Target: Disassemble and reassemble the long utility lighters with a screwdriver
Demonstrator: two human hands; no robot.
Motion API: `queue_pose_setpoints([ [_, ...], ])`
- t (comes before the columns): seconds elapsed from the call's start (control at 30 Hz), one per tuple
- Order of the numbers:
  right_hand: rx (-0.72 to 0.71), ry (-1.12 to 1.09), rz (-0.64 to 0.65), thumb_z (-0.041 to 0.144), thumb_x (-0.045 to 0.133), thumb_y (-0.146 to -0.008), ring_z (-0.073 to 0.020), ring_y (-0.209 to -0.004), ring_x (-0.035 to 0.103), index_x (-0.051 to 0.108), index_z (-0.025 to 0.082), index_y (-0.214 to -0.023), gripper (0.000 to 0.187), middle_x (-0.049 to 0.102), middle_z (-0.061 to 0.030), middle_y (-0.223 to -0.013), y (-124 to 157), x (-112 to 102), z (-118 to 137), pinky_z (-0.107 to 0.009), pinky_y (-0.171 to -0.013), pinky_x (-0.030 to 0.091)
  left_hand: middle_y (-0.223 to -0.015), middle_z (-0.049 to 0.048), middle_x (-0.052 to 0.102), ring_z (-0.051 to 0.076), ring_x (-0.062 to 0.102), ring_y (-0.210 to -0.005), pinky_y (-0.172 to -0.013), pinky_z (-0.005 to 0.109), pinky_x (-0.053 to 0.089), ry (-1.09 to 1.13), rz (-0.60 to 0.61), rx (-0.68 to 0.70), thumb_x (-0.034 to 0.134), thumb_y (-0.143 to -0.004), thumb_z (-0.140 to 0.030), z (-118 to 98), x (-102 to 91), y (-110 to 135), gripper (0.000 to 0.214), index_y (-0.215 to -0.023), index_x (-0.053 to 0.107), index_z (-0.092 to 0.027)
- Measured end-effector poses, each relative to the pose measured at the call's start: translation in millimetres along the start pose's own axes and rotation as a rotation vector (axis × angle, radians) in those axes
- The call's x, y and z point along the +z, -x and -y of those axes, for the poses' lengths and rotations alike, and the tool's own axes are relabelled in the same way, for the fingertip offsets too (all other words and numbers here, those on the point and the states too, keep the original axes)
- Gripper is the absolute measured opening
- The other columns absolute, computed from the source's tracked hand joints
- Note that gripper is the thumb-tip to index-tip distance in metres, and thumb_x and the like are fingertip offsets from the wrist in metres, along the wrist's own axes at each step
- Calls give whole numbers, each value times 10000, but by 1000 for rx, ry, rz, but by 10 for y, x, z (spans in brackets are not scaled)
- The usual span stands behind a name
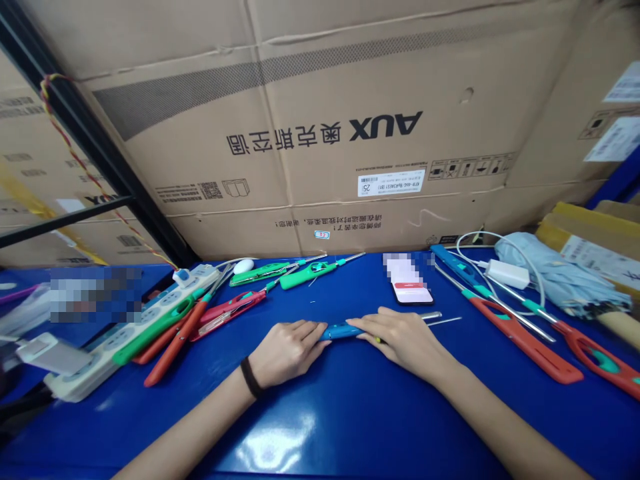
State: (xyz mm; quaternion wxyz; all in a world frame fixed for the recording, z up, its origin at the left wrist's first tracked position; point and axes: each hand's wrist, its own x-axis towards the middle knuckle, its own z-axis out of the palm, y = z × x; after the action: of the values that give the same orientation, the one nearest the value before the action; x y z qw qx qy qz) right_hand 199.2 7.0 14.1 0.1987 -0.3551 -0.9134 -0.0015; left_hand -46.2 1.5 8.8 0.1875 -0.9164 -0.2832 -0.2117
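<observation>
A blue long-nosed lighter [340, 331] lies flat on the blue table [350, 407], its metal nozzle [431, 315] sticking out to the right. My left hand [286, 350] rests over its left end with fingers curled onto the handle. My right hand [400, 339] covers its middle, fingers closed on the body. A thin metal rod [445, 322] lies just beyond my right hand.
Green and red lighters [240, 303] lie left of centre beside a white power strip [150, 320]. A phone [411, 285] sits behind my hands. Red and blue lighters [525, 340], a white charger [507, 273] and a folded grey umbrella [560, 280] lie right. Cardboard boxes [350, 133] wall the back.
</observation>
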Motion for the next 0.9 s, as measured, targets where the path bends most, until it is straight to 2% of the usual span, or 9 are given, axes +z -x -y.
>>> queue_pose_setpoints([
  [0.1,-19,23,7,200,532,-894,-179,-870,627,579,233,-1207,319,705,-33,-1034,-4,18,6,-286,-730,527,-886,75,703,165,676,-716,-601,259,561,-10,5,-13,413,-955,-335,-72,55,-117,302,-1057,592,-115],
  [0.2,-13,62,-3,213,568,-870,-185,-846,630,588,208,-1189,319,709,-55,-976,9,18,2,-270,-664,523,-875,74,697,173,671,-736,-610,271,563,-33,-14,26,421,-954,-309,-124,148,-213,283,-1027,594,-98],
  [0.37,178,70,-44,366,710,-743,-190,-772,637,600,266,-1148,432,650,-48,-896,83,-128,-105,-260,-599,499,-862,63,702,158,668,-718,-625,260,564,11,-67,41,432,-951,-276,-85,218,-211,252,-1013,601,-100],
  [0.5,276,63,8,356,691,-760,-164,-672,623,686,305,-924,172,624,-15,-805,133,-227,-185,-247,-571,462,-865,64,703,163,670,-725,-632,267,566,40,-78,24,447,-943,-269,-20,172,-172,246,-1010,614,-101],
  [0.57,263,48,20,308,651,-803,-153,-642,612,698,298,-886,96,629,-10,-766,137,-237,-197,-243,-568,453,-852,60,697,165,665,-714,-609,267,561,77,-39,1,452,-939,-287,5,142,-173,254,-1004,622,-111],
  [0.7,165,-12,-5,255,618,-834,-170,-742,622,699,263,-903,107,682,-16,-782,126,-228,-190,-254,-626,478,-914,43,692,153,658,-768,-662,256,556,201,30,-34,472,-930,-310,34,121,-180,263,-1098,606,-159],
  [0.8,124,-42,5,235,613,-839,-162,-752,618,695,249,-911,110,693,-14,-802,115,-218,-169,-242,-621,476,-1028,29,688,139,654,-853,-733,241,544,248,9,-37,486,-925,-335,24,139,-177,276,-1138,597,-199],
  [0.9,125,-23,52,206,595,-846,-151,-690,607,694,219,-863,101,664,-19,-745,103,-204,-133,-231,-572,448,-1090,23,681,147,651,-857,-721,255,546,190,-16,-11,492,-921,-351,-9,158,-184,292,-1157,594,-214],
])
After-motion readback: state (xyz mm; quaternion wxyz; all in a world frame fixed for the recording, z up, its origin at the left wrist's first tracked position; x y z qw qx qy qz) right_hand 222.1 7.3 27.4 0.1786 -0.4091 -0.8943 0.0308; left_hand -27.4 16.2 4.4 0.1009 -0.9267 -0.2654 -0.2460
